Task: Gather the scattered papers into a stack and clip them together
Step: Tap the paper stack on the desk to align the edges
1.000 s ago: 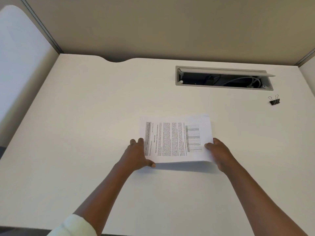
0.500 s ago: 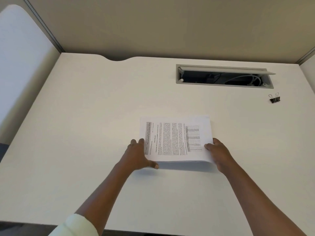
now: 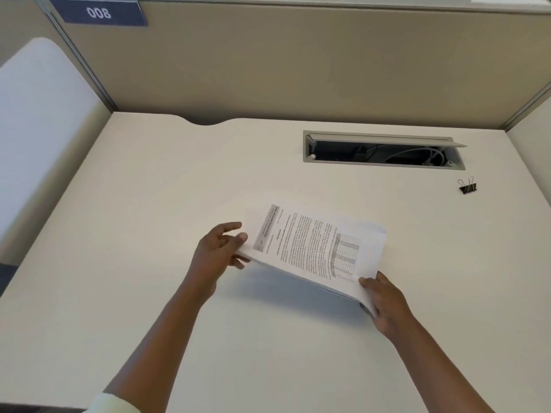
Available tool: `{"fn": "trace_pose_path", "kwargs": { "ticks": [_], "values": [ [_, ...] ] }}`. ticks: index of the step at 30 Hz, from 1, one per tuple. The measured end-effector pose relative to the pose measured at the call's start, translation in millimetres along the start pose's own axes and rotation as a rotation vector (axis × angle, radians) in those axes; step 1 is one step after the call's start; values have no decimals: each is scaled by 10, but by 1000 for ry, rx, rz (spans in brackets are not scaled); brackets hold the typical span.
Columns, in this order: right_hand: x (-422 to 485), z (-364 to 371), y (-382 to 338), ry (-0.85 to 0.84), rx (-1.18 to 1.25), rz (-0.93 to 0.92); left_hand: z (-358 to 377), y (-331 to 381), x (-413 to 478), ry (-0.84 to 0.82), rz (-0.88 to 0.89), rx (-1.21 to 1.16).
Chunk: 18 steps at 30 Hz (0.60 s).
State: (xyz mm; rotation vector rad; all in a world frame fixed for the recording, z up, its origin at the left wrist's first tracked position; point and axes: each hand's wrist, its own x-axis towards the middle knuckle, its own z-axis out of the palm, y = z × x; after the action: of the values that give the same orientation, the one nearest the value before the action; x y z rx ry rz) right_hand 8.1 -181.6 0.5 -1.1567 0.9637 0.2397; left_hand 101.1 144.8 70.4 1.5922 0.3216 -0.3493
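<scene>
Paper stack: gathered into one pile, printed side up, held between both hands over the middle of the bench; it sat skewed, its left end nearer the far edge and its right end nearer the front edge.
Lift: the near long edge was raised off the bench, with a shadow under it; whether the far edge touched the surface could not be told.
Left grip: pinching the stack's left short end, thumb on top and fingers underneath, forefinger stretched out above.
Right grip: grasping the stack's near right corner, thumb on the top sheet and fingers curled below.
Binder clip: black, lying by the bench's right edge toward the far right corner, well apart from the stack and from both hands.
Cable slot: open along the far edge, right of centre, cables visible inside, just beyond the clip.
Sleeve: pale cuff on the left arm at the front edge.
Partition: beige, behind the far edge, carrying a blue tag marked 008.
</scene>
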Motion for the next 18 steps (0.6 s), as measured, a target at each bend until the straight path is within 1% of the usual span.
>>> {"fn": "trace_pose_path", "kwargs": {
  "ticks": [2,5,8,10,13,18],
  "values": [
    [-88,35,7,-3,97,51,79,122,-72,-71,161,-67],
    [-250,118,3,-87,259,127,248,247,-172,-108,367,3],
    [-403,186,9,-242,377,168,387,376,-223,-54,579,151],
    [-460,200,13,-343,425,186,442,479,-247,-3,704,198],
    [-508,213,29,-422,461,182,497,572,-283,37,791,189],
    [-538,188,44,-400,483,156,560,587,-364,88,817,150]
  ]
}}
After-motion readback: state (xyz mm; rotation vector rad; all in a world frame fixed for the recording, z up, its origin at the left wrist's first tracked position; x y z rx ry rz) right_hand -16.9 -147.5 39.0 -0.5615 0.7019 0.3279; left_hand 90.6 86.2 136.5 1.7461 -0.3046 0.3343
